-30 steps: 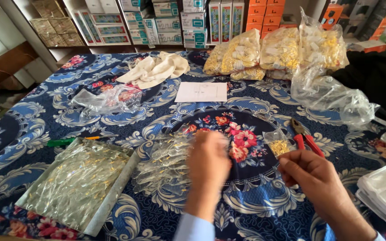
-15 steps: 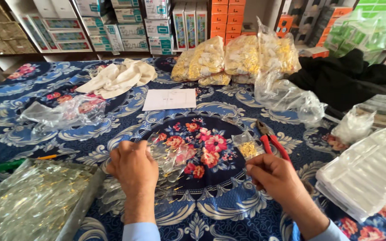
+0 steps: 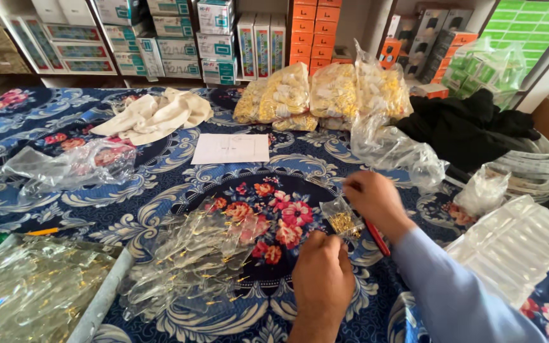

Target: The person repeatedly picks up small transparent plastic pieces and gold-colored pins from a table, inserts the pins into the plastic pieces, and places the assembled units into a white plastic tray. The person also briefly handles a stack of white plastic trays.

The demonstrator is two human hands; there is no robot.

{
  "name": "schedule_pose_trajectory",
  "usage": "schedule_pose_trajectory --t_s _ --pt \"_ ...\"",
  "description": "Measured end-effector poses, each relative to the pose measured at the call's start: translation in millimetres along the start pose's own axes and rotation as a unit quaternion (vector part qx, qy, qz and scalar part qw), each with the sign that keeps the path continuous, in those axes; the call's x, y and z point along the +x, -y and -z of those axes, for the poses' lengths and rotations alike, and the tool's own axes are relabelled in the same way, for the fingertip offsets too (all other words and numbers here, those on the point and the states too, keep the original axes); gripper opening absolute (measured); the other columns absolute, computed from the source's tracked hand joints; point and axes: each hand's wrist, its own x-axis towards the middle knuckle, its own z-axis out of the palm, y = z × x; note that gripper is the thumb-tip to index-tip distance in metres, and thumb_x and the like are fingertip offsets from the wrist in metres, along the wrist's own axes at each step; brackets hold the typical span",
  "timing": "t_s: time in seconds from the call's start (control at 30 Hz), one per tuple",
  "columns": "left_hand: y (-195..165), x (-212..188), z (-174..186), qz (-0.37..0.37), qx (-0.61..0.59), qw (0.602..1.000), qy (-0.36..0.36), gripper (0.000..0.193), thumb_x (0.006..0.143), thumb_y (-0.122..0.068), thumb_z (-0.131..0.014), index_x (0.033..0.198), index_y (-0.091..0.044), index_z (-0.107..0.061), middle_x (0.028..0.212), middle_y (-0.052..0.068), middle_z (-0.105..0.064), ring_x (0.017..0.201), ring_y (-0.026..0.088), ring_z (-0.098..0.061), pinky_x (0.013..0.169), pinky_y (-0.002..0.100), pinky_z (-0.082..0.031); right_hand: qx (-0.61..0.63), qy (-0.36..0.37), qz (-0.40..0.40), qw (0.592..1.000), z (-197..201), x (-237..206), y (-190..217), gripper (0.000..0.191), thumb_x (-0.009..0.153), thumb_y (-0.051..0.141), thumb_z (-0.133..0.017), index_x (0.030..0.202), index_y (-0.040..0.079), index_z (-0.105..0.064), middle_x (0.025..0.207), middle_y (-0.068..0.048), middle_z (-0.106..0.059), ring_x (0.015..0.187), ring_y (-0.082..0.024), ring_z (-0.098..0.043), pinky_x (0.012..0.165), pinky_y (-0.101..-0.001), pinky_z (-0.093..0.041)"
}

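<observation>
Small clear bag of yellow pieces [image 3: 340, 219] lies between both hands; right hand [image 3: 376, 198] pinches its top, left hand [image 3: 322, 267] clenched just below.

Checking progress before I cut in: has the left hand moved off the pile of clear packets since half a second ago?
Yes. The left hand has left the pile of clear packets and moved right, toward the small bag of gold pieces by the right hand.

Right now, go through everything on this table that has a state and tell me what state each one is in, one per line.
Left hand: closed grip, resting beside the small bag.
Right hand: pinching the small bag's top.
Small clear bag of yellow pieces: held, partly filled.
Pile of small clear bags: loose, flat, spread out.
Sheet of paper: lying flat.
Cream cloth: crumpled.
Large bags of yellow items: full, stacked together.
Red-handled tool: lying under the right wrist.
</observation>
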Motion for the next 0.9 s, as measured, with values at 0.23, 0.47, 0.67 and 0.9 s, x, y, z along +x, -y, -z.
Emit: schedule_pose_trajectory --t_s 0.23,0.47,0.67,0.9 --pt "35 6 18 0.029 -0.017 0.998 -0.052 0.012 0.088 -0.013 -0.066 0.082 -0.003 -0.068 0.086 0.015 -0.065 0.084 0.038 -0.065 0.072 0.048 -0.051 -0.091 0.052 0.061 0.993 -58 44 23 0.031 0.076 0.035 -0.082 0.092 0.01 -0.076 0.095 -0.016 -0.07 0.092 -0.041 -0.068 0.077 -0.0518 -0.053" --pt "69 6 31 0.027 -0.083 0.989 -0.122 0.011 0.087 -0.013 -0.07 0.089 -0.002 -0.072 0.083 0.013 -0.072 0.077 0.029 -0.069 0.069 0.041 -0.053 -0.014 0.046 0.02 0.999 -70 30 49 0.029 0.069 0.03 -0.085 0.084 0.007 -0.076 0.081 -0.015 -0.074 0.082 -0.034 -0.072 0.073 -0.045 -0.056" --pt "58 -7 -39 0.279 -0.502 0.818 -0.017 0.016 0.093 -0.017 -0.071 0.098 -0.003 -0.077 0.08 0.003 -0.072 0.068 0.007 -0.065 0.061 0.023 -0.053 0.13 0.071 -0.098 0.984 -17 -71 16 0.026 0.081 0.029 -0.083 0.084 0.004 -0.078 0.064 -0.011 -0.07 0.058 -0.015 -0.057 0.055 -0.0356 -0.047" --pt "69 -13 -89 0.249 -0.512 0.822 0.005 0.013 0.093 -0.012 -0.072 0.093 0.002 -0.073 0.078 0.004 -0.072 0.067 0.01 -0.064 0.058 0.024 -0.051 0.277 0.128 -0.136 0.942 -19 -132 -33 0.022 0.08 0.022 -0.08 0.092 0.003 -0.081 0.078 -0.01 -0.078 0.067 -0.017 -0.069 0.061 -0.0335 -0.055"
